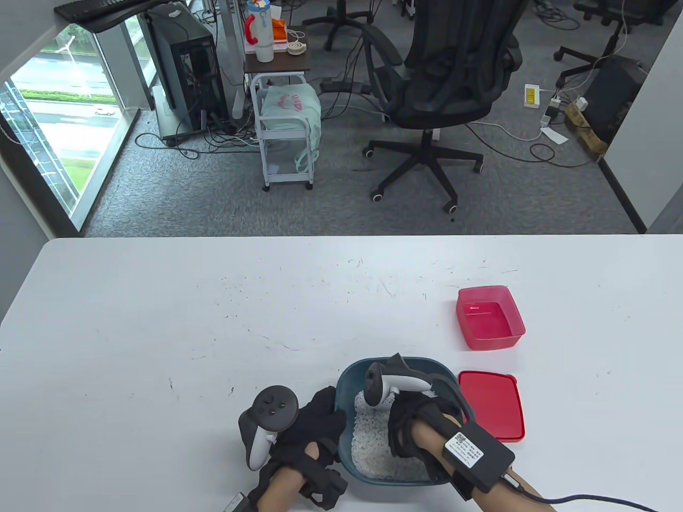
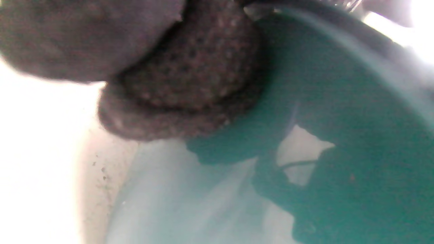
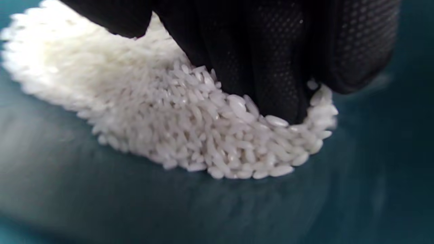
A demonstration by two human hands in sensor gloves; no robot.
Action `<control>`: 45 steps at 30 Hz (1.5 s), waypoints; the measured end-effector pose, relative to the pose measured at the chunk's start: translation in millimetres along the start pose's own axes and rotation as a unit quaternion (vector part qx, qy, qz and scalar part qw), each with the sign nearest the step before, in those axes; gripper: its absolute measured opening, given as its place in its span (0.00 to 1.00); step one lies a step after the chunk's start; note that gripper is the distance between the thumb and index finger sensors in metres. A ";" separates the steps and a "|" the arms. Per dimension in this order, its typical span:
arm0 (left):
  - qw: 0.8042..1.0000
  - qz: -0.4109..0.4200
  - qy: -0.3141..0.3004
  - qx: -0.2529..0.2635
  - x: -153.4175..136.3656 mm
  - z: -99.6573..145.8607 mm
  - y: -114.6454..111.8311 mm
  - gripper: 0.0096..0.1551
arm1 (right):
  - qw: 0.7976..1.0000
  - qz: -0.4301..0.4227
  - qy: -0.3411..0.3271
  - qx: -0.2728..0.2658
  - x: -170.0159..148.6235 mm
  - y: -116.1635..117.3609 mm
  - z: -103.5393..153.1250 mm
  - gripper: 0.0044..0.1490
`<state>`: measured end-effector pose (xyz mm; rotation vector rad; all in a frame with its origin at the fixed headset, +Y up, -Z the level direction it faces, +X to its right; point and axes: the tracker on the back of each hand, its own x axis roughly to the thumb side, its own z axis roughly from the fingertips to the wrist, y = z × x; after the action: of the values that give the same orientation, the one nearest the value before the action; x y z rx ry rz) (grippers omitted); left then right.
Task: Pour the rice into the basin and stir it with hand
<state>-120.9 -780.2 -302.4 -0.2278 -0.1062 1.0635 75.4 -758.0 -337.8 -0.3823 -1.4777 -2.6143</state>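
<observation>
A teal basin [image 1: 427,367] stands near the table's front edge with white rice [image 1: 368,442] heaped on its bottom. My left hand [image 1: 320,421] grips the basin's left rim; in the left wrist view its fingers [image 2: 190,67] lie against the basin's outer wall [image 2: 356,118]. My right hand [image 1: 411,424] reaches down into the basin. In the right wrist view its gloved fingers [image 3: 271,67] dig into the rice [image 3: 190,128], which is piled against them on the basin floor [image 3: 135,203]. The fingertips are buried in the grains.
An empty red box [image 1: 490,317] sits on the white table [image 1: 213,320] behind and right of the basin. Its red lid [image 1: 491,404] lies flat just right of the basin. An office chair and a cart stand on the floor beyond the far edge.
</observation>
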 end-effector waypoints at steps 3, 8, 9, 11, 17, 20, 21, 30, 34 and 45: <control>1.000 0.000 0.000 0.000 0.0 0.0 0.0 0.37 | 0.993 -0.049 -0.100 0.034 7.4 1.0 -2.2 0.42; 1.000 0.000 -0.001 -0.001 0.0 0.0 0.0 0.37 | 0.961 -0.157 -0.222 0.047 10.5 -9.6 -7.2 0.42; 1.000 0.000 -0.002 -0.001 0.0 0.0 0.0 0.38 | 0.958 -0.175 -0.226 0.031 8.2 -14.2 -8.1 0.42; 1.000 -0.001 -0.003 -0.002 0.2 -0.1 0.1 0.38 | 0.951 -0.204 -0.232 -0.014 2.0 -23.1 -9.9 0.43; 1.000 0.000 -0.002 -0.003 0.3 -0.2 0.2 0.38 | 0.949 -0.255 -0.163 -0.085 -27.0 -35.9 -9.2 0.45; 1.000 0.001 -0.002 -0.003 0.2 -0.2 0.2 0.38 | 0.944 -0.276 -0.156 -0.095 -38.5 -34.9 -5.2 0.45; 1.000 0.001 -0.002 -0.004 0.3 -0.3 0.2 0.38 | 0.942 -0.280 -0.162 -0.092 -42.2 -34.3 -2.3 0.45; 0.994 -0.085 -0.050 0.038 7.6 -0.7 16.1 0.44 | 0.878 -0.221 -0.308 -0.292 -50.9 -26.0 69.4 0.42; 0.968 -0.203 -0.110 0.099 21.7 6.3 29.7 0.47 | 0.844 -0.069 -0.286 -0.449 -50.0 -6.8 108.6 0.42; 0.833 -0.524 -0.128 0.119 32.1 17.7 46.6 0.62 | 0.809 0.107 -0.112 -0.567 -95.3 35.0 133.7 0.45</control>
<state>-148.6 -728.1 -297.0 0.2066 -0.2985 -0.0137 196.4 -664.2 -269.0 -0.8831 0.3153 -2.9735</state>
